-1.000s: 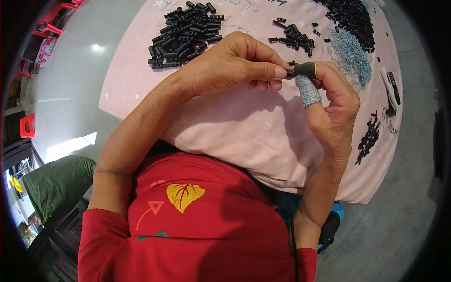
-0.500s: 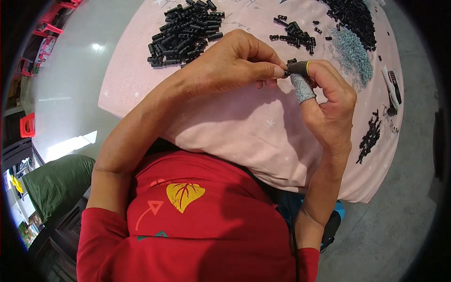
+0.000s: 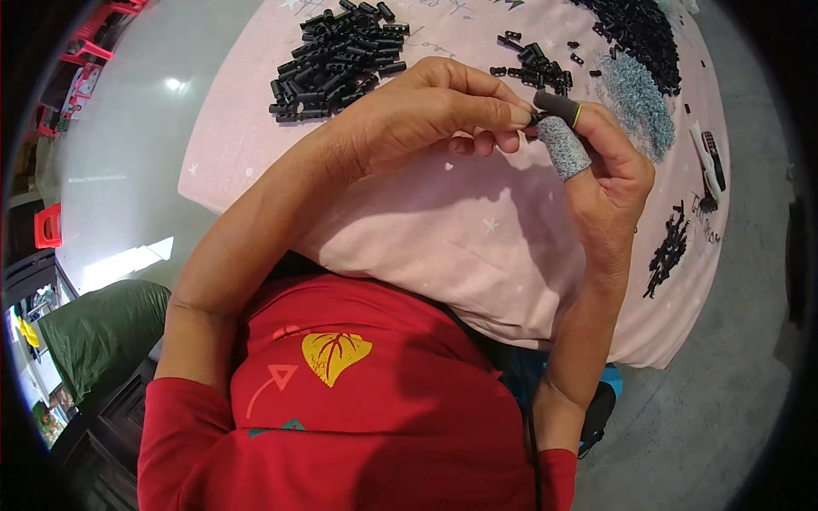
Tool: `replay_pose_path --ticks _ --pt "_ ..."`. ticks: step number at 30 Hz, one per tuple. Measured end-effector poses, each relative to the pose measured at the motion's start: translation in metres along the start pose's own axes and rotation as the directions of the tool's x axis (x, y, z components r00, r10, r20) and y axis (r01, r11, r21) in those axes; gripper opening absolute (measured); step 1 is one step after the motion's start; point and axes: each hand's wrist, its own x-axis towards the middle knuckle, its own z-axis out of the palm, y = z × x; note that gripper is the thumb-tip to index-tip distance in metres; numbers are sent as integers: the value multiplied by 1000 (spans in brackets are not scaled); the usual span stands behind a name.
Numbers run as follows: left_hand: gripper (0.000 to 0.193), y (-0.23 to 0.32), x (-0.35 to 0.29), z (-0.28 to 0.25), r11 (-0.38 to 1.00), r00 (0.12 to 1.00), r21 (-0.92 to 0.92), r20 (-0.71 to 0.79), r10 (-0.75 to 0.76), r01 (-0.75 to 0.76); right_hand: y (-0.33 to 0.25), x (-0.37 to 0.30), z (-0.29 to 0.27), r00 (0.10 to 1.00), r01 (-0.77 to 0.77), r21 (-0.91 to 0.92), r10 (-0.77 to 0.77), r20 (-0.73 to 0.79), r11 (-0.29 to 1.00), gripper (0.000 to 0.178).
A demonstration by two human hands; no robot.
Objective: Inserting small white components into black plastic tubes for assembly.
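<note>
My left hand [image 3: 426, 111] and my right hand [image 3: 601, 166] meet above the pink cloth [image 3: 443, 221]. Together their fingertips pinch one small black part [image 3: 535, 117], mostly hidden between them. My right thumb wears a grey finger cot [image 3: 562, 146], and my right forefinger a black cot with a yellow rim [image 3: 558, 106]. A pile of black rectangular parts [image 3: 336, 53] lies beyond my left hand. A smaller scatter of black parts [image 3: 532, 60] lies just past the fingertips.
A large heap of black pieces [image 3: 635, 34] and a patch of grey-blue small pieces [image 3: 637, 102] lie far right. A white and black tool [image 3: 709, 162] and a thin black cluster [image 3: 669, 251] sit near the cloth's right edge. Grey floor surrounds the cloth.
Both hands have stayed together at nearly the same spot, shifting slightly upward. The pinched part is still between the fingertips.
</note>
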Motion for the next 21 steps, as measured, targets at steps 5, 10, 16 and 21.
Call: replay_pose_path --ticks 5,10,16,21 --pt "23 2 -1 0 995 998 -89 -13 -54 53 -2 1 9 999 -7 97 11 -40 995 24" --pt "22 -2 3 -1 990 997 -127 -39 -70 65 -4 -1 11 994 70 -29 -72 -87 997 31" --pt "26 -5 3 2 975 996 -206 -19 -92 86 -6 3 18 972 158 -368 -211 -107 916 39" --pt "24 -3 4 6 974 995 -210 -46 -92 80 -4 3 18 965 160 -421 -230 -123 893 37"
